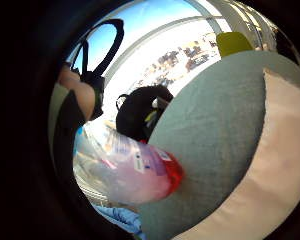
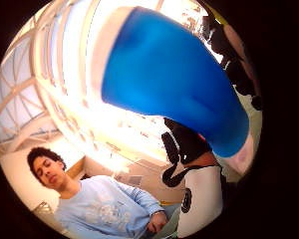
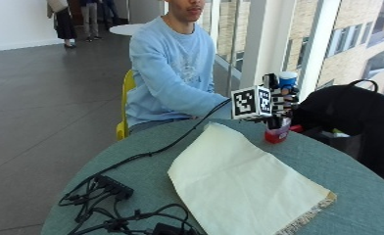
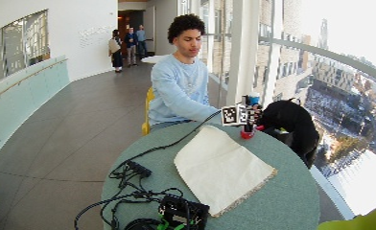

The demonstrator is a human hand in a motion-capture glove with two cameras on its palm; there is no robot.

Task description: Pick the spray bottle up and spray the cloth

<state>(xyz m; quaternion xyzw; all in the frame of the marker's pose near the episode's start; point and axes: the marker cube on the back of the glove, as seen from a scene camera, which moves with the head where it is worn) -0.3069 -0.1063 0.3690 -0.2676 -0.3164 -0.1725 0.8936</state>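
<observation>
The right hand curls around the bottle, which stands at the counter's far edge beyond the cloth; it looks light, rigid plastic, best gripped at the neck.

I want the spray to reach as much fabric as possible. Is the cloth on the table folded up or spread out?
Spread out. The cloth lies flat and open on the table, with no folds visible.
</observation>
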